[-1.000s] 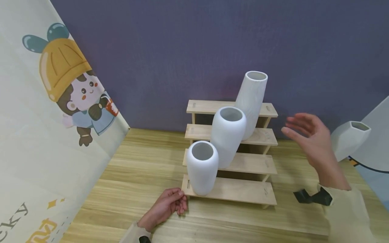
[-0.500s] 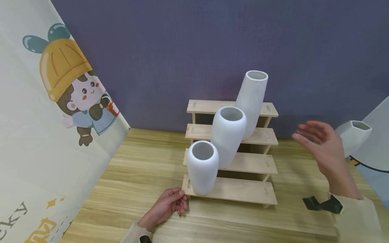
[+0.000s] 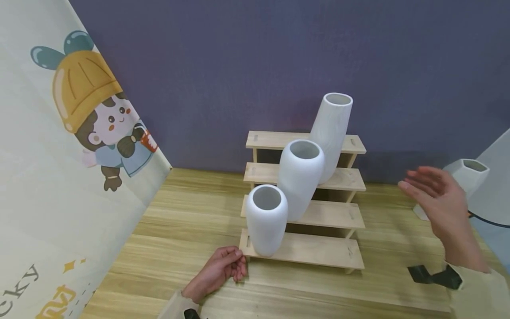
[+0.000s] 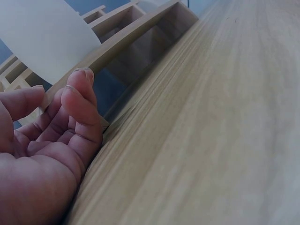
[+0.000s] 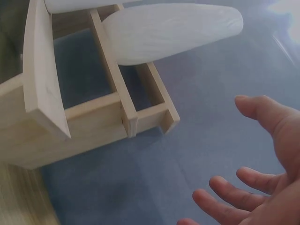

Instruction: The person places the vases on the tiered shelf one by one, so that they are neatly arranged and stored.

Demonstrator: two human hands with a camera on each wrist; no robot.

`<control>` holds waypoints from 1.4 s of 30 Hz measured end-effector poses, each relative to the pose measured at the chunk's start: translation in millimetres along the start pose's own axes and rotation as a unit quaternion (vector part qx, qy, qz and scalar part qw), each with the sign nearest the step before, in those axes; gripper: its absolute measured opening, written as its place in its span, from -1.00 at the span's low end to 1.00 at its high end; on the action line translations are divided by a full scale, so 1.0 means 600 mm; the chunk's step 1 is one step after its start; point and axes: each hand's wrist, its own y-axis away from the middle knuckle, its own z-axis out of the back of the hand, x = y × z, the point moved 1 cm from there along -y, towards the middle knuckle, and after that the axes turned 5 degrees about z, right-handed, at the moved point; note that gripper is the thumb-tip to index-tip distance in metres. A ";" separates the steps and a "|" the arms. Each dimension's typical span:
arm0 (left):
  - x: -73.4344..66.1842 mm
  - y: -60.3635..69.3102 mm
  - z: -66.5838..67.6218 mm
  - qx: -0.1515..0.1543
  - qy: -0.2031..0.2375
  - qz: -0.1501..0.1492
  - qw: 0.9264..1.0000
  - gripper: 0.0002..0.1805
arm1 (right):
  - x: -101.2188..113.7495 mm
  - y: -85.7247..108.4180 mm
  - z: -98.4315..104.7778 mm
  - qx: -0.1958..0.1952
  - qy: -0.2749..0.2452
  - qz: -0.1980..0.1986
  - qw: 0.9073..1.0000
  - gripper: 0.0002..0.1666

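A stepped wooden display stand (image 3: 322, 250) carries three white vases at rising levels. The short vase (image 3: 266, 228) is on the lowest step, the medium vase (image 3: 299, 186) on the step behind it, and the tall tapered vase (image 3: 332, 128) higher up. At the lowest step's front left corner, my left hand (image 3: 223, 268) pinches the board, thumb above and curled fingers below, as the left wrist view shows. My right hand (image 3: 444, 204) is in the air right of the stand, fingers loosely bent with nothing in them. It partly covers a white faceted vase (image 3: 470, 175).
The stand is on a wood-grain table (image 3: 187, 204) before a dark blue back wall (image 3: 207, 79). A pale panel with a cartoon figure (image 3: 95, 97) rises on the left. A black cord (image 3: 488, 220) lies at the far right.
My right hand has moved right and down, away from the stand and across the faceted vase. My left hand stays at the stand's corner, and the three vases have not shifted on their steps.
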 end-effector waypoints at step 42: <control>0.002 0.000 0.001 -0.003 -0.003 0.003 1.000 -0.72 | -0.044 0.033 0.112 -0.139 0.047 -0.047 0.988 -0.36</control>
